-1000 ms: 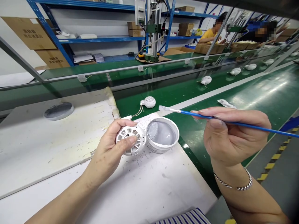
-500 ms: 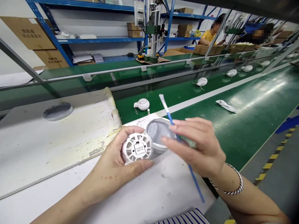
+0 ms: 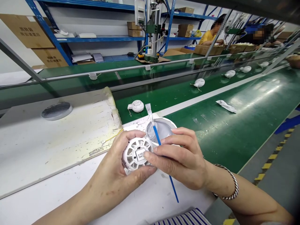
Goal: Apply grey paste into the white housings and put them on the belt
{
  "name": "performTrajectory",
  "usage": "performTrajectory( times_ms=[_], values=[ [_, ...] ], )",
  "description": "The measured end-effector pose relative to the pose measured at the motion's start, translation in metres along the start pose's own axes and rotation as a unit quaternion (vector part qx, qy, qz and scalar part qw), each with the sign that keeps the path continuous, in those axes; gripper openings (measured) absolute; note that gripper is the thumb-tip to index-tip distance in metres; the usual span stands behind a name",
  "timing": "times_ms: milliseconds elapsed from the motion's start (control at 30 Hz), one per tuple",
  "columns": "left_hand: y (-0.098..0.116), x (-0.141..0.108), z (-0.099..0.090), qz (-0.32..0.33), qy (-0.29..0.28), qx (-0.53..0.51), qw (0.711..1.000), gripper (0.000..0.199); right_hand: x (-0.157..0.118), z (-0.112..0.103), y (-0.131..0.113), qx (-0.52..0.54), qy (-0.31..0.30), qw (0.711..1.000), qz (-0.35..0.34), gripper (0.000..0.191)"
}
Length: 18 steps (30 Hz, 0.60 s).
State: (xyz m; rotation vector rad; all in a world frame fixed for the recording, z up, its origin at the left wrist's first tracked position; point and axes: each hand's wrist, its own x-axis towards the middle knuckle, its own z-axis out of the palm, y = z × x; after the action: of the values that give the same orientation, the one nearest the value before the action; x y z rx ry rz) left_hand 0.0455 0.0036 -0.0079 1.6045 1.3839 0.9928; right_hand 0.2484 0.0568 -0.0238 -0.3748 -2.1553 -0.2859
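My left hand (image 3: 117, 168) is closed around a round white vented plastic housing (image 3: 131, 155), its slotted face with a small printed label turned toward me. In my right hand (image 3: 180, 156) is a thin blue-handled paintbrush (image 3: 157, 135), gripped between the fingers with its pale bristles pointing up and away. A fingertip of that hand touches the label area of the housing. Just behind both hands stands an open tub of grey paste (image 3: 164, 128), partly hidden by the right hand and the brush.
A grey-smeared round lid (image 3: 57, 111) lies on the white board (image 3: 25, 150) at left. White housings with wires, such as one close by (image 3: 137, 106), sit along the green conveyor belt (image 3: 173, 97). A crumpled white packet (image 3: 226, 106) lies at right. Co-workers sit at the far right.
My right hand has moved left and onto the housing, and the brush has swung left with it. On the belt, the white housings have shifted slightly left.
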Motion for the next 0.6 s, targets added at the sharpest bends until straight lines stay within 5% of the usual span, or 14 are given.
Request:
performTrajectory(
  times_ms=[400,500,600],
  values=[
    [-0.006,0.005,0.003,-0.059,-0.063,-0.200,0.976,0.032,0.003,-0.002,0.003,-0.046,0.025,0.999,-0.005,0.022],
    [-0.018,0.009,-0.005,-0.058,-0.027,-0.198,0.978,0.030,0.005,-0.005,0.007,-0.030,0.050,0.998,0.006,0.020],
    [-0.038,0.021,-0.044,-0.050,0.077,-0.096,0.991,0.032,0.002,-0.009,0.020,0.008,0.090,0.994,0.056,0.025]
  ],
)
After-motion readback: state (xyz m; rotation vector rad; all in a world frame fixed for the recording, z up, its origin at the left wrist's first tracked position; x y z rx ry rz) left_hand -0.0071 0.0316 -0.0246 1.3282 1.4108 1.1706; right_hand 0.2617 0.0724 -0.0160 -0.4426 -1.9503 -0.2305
